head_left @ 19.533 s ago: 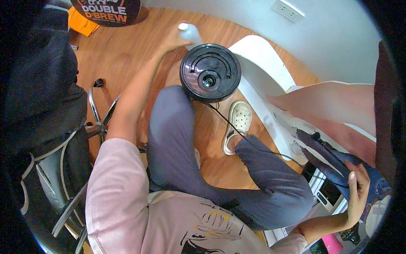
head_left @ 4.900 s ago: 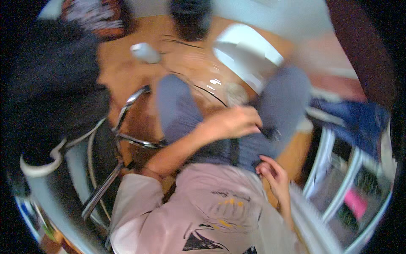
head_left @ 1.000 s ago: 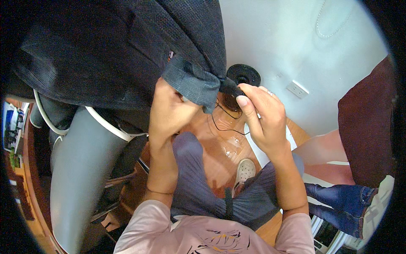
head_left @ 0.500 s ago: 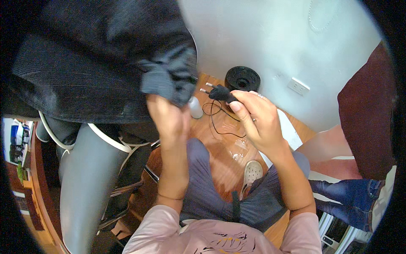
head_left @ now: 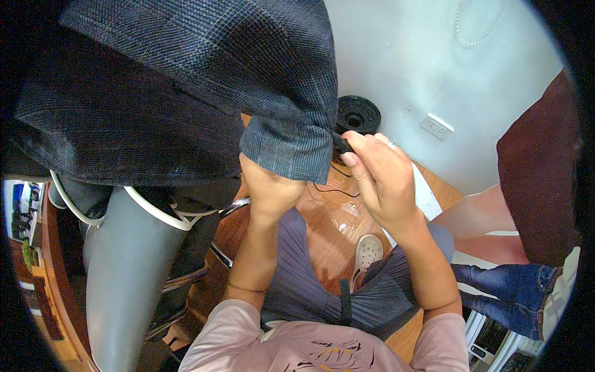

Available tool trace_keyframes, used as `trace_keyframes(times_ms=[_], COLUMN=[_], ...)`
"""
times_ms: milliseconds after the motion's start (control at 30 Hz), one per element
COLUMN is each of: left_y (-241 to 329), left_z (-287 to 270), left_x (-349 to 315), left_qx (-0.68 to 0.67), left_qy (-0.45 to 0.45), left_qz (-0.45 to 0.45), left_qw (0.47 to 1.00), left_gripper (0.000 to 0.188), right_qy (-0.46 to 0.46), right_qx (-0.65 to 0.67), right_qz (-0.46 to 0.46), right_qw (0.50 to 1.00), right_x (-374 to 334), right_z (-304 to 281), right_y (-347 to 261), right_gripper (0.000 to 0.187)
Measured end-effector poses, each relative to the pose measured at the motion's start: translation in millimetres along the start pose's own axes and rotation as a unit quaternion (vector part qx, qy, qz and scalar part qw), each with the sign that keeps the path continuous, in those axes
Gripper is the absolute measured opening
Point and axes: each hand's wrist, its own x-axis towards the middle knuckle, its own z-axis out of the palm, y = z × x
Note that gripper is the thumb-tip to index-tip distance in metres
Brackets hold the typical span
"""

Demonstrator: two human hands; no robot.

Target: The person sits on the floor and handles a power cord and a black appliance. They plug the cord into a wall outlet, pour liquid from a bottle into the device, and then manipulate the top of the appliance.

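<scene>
A dark checked jacket point(head_left: 186, 68) fills the upper left, and its sleeve end point(head_left: 285, 146) hangs over my left hand point(head_left: 273, 189). The back of that hand shows below the cuff, while its fingers are hidden by the cloth. My right hand point(head_left: 384, 177) pinches a black power plug point(head_left: 341, 144) between thumb and fingers, close beside the sleeve's right edge. The plug's prongs are out of sight behind the fabric. A thin black cord point(head_left: 338, 190) runs on the wooden floor below.
A round black object point(head_left: 358, 115) stands by the wall, left of a white wall socket point(head_left: 437, 126). Grey rounded seating with white trim point(head_left: 130, 266) is at left. To the right are a maroon cloth point(head_left: 542, 161) and folded blue jeans point(head_left: 511, 297). A bead chain point(head_left: 477, 43) hangs above.
The sleeve and my left hand have moved right, and the cuff now covers more of that hand. The plug's prongs, bare before, are now hidden behind the sleeve.
</scene>
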Motion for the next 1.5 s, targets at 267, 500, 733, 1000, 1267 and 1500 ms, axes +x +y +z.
trace_keyframes(times_ms=[267,500,733,1000,1267,1500], left_y=[-17,-41,13,4,-6,-12], left_z=[-6,-21,18,19,-41,2], left_x=[-5,-21,5,8,13,-97], left_qx=[-0.044,-0.122,-0.186,-0.119,0.041,-0.285], left_qy=[0.072,-0.012,-0.058,0.046,-0.056,0.375], left_qz=[0.004,-0.107,-0.127,-0.066,-0.199,-0.160], left_qw=[0.996,0.987,0.972,0.990,0.977,0.867], left_gripper=[0.035,0.030,0.019,0.016,0.018,0.037], right_qy=[0.000,-0.017,-0.001,0.014,0.119,0.152], right_qx=[0.052,0.357,0.293,0.244,0.461,0.341], right_qz=[0.030,0.280,0.277,0.215,0.281,0.301], right_qw=[0.998,0.891,0.915,0.945,0.833,0.877], right_x=[-1,-2,-1,-1,-2,6], right_z=[0,-7,-1,1,-11,-24], right_y=[-6,-28,-28,-25,-10,-8], right_gripper=[0.019,0.032,0.025,0.022,0.029,0.016])
